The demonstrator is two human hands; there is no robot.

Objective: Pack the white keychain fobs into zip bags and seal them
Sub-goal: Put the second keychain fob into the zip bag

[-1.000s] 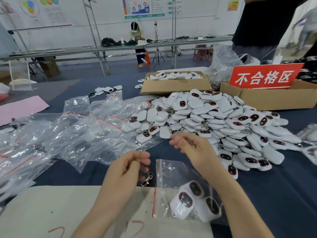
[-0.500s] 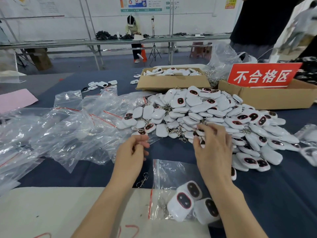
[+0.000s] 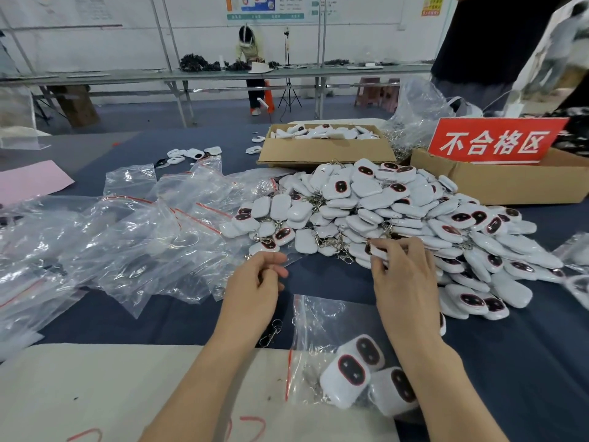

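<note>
The fobs [image 3: 398,212] are white, many showing a glossy black oval face rimmed in thin red. The zip bags [image 3: 127,244] are clear, colourless film, each with a red line along the seal. The counter [image 3: 526,362] wears a dark navy cloth. On its near edge lies a cream sheet [image 3: 95,387] with red scrawls, and at the far left a pale pink sheet [image 3: 28,181]. The boxes [image 3: 325,151] are plain brown cardboard. The sign [image 3: 494,141] is bright red with white characters and a white underline. A loose clasp [image 3: 271,333] is silver
</note>
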